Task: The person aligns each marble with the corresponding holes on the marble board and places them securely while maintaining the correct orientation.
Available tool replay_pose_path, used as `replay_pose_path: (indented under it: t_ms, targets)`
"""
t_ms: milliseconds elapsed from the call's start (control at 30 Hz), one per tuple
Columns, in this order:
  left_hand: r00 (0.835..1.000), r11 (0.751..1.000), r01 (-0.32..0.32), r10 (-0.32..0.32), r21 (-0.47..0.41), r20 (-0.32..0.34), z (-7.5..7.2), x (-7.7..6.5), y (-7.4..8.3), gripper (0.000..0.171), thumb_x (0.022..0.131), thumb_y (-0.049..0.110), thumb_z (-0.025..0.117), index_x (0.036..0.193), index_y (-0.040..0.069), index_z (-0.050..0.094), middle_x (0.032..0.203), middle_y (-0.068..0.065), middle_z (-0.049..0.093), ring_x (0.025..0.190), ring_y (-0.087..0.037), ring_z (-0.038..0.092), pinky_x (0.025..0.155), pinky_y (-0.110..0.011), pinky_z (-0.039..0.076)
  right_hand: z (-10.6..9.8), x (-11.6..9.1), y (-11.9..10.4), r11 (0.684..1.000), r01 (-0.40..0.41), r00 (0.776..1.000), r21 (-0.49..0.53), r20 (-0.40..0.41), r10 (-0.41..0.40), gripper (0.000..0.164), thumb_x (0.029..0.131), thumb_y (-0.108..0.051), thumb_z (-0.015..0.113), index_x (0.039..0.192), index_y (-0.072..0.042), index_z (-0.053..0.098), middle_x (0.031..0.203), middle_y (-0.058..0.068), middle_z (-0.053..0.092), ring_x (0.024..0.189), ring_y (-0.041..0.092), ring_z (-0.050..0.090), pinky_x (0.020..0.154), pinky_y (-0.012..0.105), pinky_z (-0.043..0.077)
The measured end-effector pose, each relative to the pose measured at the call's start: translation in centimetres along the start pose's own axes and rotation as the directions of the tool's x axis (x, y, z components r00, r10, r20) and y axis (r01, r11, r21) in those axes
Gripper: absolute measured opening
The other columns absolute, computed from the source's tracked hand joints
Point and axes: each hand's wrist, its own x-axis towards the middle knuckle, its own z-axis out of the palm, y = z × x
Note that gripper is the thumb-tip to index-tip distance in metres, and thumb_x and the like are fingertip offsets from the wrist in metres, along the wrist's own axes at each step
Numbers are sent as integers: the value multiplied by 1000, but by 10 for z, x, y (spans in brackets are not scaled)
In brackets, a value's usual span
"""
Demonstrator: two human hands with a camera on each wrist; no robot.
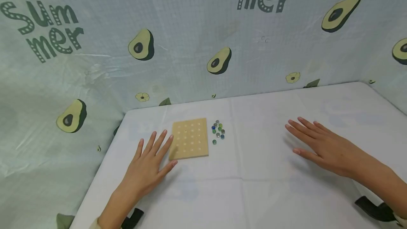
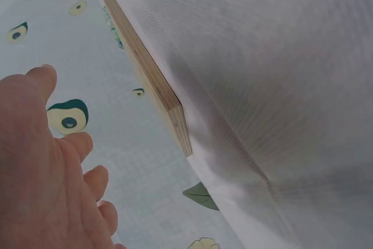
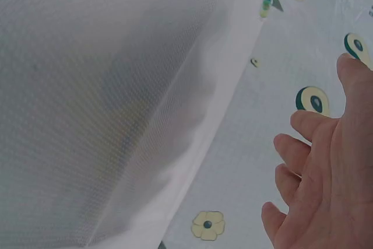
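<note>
A square wooden board (image 1: 189, 139) with rows of small round hollows lies on the white table, left of the middle. Just right of it sits a loose cluster of glass marbles (image 1: 218, 130), several of them, in green, blue and clear tones. My left hand (image 1: 146, 172) hovers by the board's lower left side, fingers spread, holding nothing. In the left wrist view the board's layered edge (image 2: 148, 62) shows past the fingers. Far to the right, my right hand (image 1: 327, 147) is held over the table with straight fingers and nothing in it.
The white table covering (image 1: 254, 200) has fold creases running across it. Behind and to the left hangs a pale cloth (image 1: 184, 17) printed with avocados, flowers and lettering. A dark strap (image 1: 375, 209) is at the right wrist.
</note>
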Motion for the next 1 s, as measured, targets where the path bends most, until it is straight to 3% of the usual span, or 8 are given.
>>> replay_pose_path:
  t_ms: [300, 533, 633, 767, 1000]
  targets:
    - [998, 999, 27, -24, -45, 51, 2, 0, -3, 77, 103, 63, 43, 165, 23, 20, 171, -3, 12, 157, -33, 6, 122, -63, 6, -1, 7, -6, 1000, 17, 1000, -12, 14, -17, 78, 100, -49, 60, 164, -23, 24, 168, 3, 25, 157, 14, 5, 122, 24, -12]
    - [995, 988, 28, -14, -152, 94, -1, 4, -10, 74, 106, 55, 43, 165, 18, 19, 170, -8, 16, 156, -39, 11, 122, -63, 8, -2, 23, -20, 993, -12, 993, 118, 118, -2, 73, 103, -53, 53, 164, -27, 22, 168, 1, 25, 157, 24, 14, 124, 24, -7]
    - [995, 975, 26, -4, -220, 99, -1, 9, -14, 71, 108, 49, 45, 164, 12, 21, 169, -11, 21, 155, -40, 14, 122, -63, 10, -3, 30, -27, 984, -37, 989, 176, 149, 10, 72, 103, -55, 52, 164, -30, 23, 168, 0, 26, 156, 27, 18, 127, 38, 9]
    - [994, 943, 53, -18, -329, 109, 2, 14, -24, 68, 110, 43, 43, 163, 7, 22, 167, -16, 25, 154, -39, 17, 123, -59, 13, -4, 40, -38, 974, -52, 984, 222, 176, 12, 70, 102, -58, 51, 163, -31, 26, 167, 1, 29, 154, 29, 24, 116, 59, 31]
    - [997, 911, 65, -40, -407, 69, 2, 27, -41, 55, 110, 26, 48, 158, 3, 35, 158, -23, 38, 145, -49, 33, 117, -60, 29, 1, 62, -58, 963, -1, 986, 270, 160, -44, 59, 104, -48, 56, 156, -24, 44, 154, 7, 49, 141, 32, 47, 108, 57, 44]
